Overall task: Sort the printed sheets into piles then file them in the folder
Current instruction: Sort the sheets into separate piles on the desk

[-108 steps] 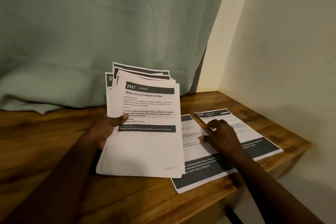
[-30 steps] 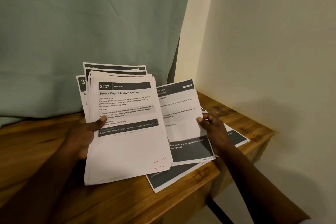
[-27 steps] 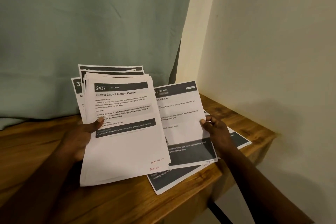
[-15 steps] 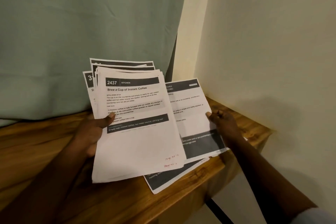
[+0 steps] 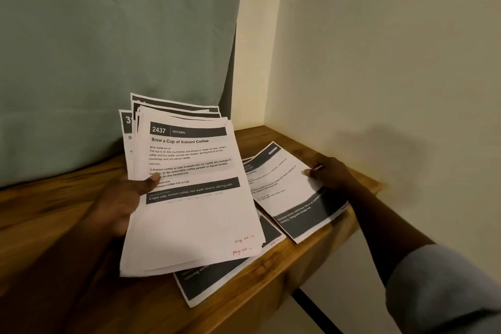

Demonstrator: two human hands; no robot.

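My left hand (image 5: 119,203) grips a fanned stack of printed sheets (image 5: 189,214) above the wooden table (image 5: 67,266), thumb on the top page headed "Brew a Cup of Instant Coffee". My right hand (image 5: 329,175) holds the right edge of a single printed sheet (image 5: 287,190), which lies low over the table's right end. Another sheet (image 5: 206,282) lies flat on the table, mostly hidden under the stack. No folder is in view.
A grey-green curtain (image 5: 108,49) hangs behind the table. A cream wall (image 5: 379,62) stands close on the right, meeting the table at the back corner. The table's front edge (image 5: 284,285) runs diagonally near the sheets.
My right hand has carried the single sheet from beside the stack down and to the right, onto the table's right end. The left hand still holds the stack up.
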